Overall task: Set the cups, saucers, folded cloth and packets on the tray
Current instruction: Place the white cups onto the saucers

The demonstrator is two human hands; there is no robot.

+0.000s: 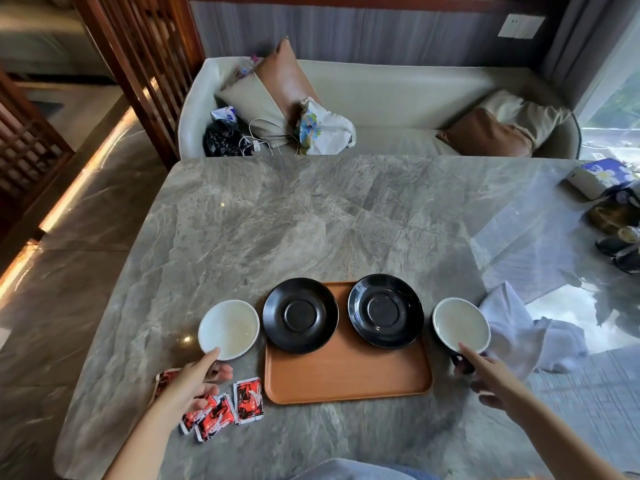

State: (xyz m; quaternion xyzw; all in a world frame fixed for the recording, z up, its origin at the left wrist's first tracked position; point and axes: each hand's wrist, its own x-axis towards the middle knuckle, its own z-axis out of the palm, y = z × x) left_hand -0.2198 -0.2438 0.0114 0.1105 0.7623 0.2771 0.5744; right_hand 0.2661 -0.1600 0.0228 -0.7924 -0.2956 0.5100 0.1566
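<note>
From the head camera, an orange-brown tray (346, 372) lies on the grey marble table (311, 220), near its front edge. Two black saucers sit at the tray's far end: the left saucer (300, 315) hangs over the tray's left edge, and the right saucer (385, 310) over its far right corner. Both cups stand on the table, off the tray. The left cup (228, 330) is just left of the left saucer, and the right cup (461, 325) is just right of the tray. The left hand (194, 386) lays one finger on the left cup's near rim with the others curled at its side, gripping it. The right hand (491, 379) has its forefinger across the right cup's rim, fingers curled at the black handle. A rumpled white cloth (526, 334) lies against the right cup. Red packets (225, 410) lie on the table left of the tray, partly under the left hand.
</note>
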